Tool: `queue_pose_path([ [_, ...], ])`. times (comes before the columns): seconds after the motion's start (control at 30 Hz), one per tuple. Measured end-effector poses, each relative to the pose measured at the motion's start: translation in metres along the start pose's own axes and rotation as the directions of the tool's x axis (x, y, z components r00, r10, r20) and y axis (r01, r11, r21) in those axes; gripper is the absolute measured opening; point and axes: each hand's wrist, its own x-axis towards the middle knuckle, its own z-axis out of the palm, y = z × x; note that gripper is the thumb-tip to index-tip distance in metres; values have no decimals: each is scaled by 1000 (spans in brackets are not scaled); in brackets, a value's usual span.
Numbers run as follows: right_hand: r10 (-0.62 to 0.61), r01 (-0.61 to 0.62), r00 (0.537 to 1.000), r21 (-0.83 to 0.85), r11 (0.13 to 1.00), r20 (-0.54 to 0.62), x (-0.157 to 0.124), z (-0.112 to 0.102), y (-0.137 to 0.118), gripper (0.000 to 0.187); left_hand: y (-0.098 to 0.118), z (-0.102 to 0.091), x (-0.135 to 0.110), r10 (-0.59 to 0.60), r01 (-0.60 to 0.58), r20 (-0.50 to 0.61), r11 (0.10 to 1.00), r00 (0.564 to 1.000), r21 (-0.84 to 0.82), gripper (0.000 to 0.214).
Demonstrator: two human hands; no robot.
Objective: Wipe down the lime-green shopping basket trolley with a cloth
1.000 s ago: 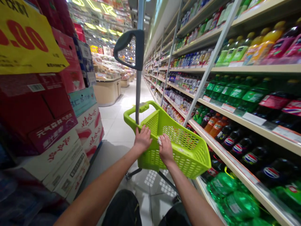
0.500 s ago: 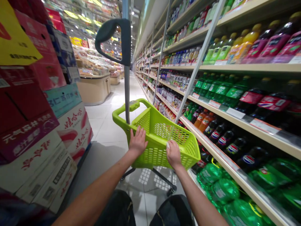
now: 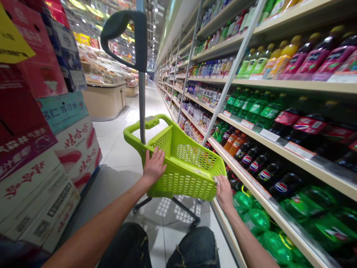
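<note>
A lime-green shopping cart with perforated basket walls stands in front of my knees. My left hand lies against the near side of the basket, fingers stretched out, close to the foot of the grey pole. At the right end of the rim is my right hand, its fingers closed around a crumpled white wipe. Only a small bit of the wipe shows; the rest is hidden in the fingers. A dark grey loop handle sits high on the pole.
Shelves of drink bottles run along the right, close to my right arm. Stacked drink cartons rise on the left. Beyond the cart, a tiled aisle leads past a display counter.
My right hand has slid rightward along the basket rim to its end corner, with the white wipe. My left hand stays on the basket side. The view has shifted slightly.
</note>
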Motion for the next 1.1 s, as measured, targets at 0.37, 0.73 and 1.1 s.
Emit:
queue_pose_path([
  [0.37, -133, 129, 991, 101, 986, 27, 17, 16, -57, 46, 8, -8, -4, 4, -5, 58, 1000, 998, 12, 53],
  [0.73, -159, 160, 987, 195, 968, -23, 14, 33, -95, 46, 36, -3, -5, -3, -4, 110, 998, 994, 63, 55],
  [1.1, 14, 14, 974, 124, 992, -227, 9, 20, -28, 42, 44, 3, -10, 63, -75, 133, 994, 989, 84, 56],
])
